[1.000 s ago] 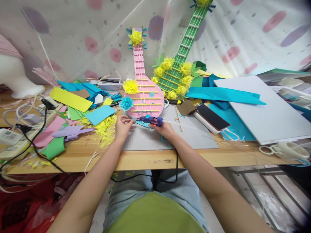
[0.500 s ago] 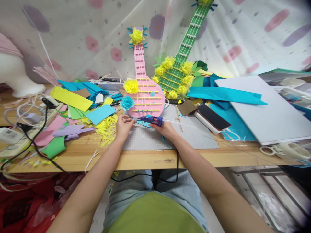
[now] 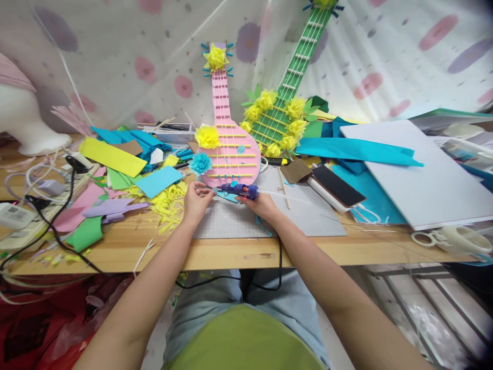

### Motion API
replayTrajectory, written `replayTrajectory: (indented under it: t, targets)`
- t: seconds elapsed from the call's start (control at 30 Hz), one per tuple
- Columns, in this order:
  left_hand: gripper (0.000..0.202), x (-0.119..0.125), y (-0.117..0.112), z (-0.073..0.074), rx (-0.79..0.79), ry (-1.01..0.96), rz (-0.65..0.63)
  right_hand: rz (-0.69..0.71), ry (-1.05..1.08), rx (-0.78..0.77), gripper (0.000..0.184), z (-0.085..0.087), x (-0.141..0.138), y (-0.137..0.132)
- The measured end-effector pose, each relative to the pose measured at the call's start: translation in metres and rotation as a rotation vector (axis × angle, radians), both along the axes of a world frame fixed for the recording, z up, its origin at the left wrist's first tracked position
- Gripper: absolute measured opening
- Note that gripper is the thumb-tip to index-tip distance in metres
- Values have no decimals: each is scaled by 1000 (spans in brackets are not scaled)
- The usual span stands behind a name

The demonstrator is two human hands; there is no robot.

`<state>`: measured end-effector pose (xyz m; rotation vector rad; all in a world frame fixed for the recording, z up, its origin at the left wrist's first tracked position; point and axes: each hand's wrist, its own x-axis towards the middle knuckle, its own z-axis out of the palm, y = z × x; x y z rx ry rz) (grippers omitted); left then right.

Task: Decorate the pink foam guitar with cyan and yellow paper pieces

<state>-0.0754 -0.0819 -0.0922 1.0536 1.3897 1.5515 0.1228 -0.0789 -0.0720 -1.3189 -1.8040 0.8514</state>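
Observation:
My right hand (image 3: 262, 204) is wrapped round a blue glue gun (image 3: 242, 190), whose nozzle points left and a glue stick trails from its back. My left hand (image 3: 197, 201) is closed in a pinch at the nozzle; what lies between its fingertips is too small to make out. Just behind both hands a pink paper lute (image 3: 234, 154) leans upright, bearing a yellow paper flower (image 3: 208, 137) and a blue paper flower (image 3: 201, 164). Beneath the hands lies a grey cutting mat (image 3: 231, 223).
A green paper lute (image 3: 275, 121) leans behind on the right. A phone on a white block (image 3: 337, 186), a white board (image 3: 419, 174) and a tape roll (image 3: 458, 239) lie to the right. Paper scraps (image 3: 169, 203) and a power strip (image 3: 50, 205) with cables spread leftward. The glue gun's black cord (image 3: 280, 262) hangs over the edge.
Both hands and the glue gun hold nearly the same place. The whole view has shifted very slightly.

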Motion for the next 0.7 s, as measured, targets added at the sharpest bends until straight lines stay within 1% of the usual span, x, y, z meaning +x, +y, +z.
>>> replayTrajectory:
  t: [0.13, 0.33, 0.53, 0.7]
  targets:
    - [44, -1, 0, -2, 4, 13, -6, -7, -15, 1, 36, 0, 0, 0]
    - [41, -1, 1, -4, 9, 22, -6, 20, -67, 34, 37, -3, 1, 2]
    - [43, -2, 1, -2, 7, -16, 3, 30, -117, 48, 37, -4, 3, 3]
    - [44, 0, 0, 5, 0, -79, 11, 48, -82, 39, 39, -5, 4, 3]
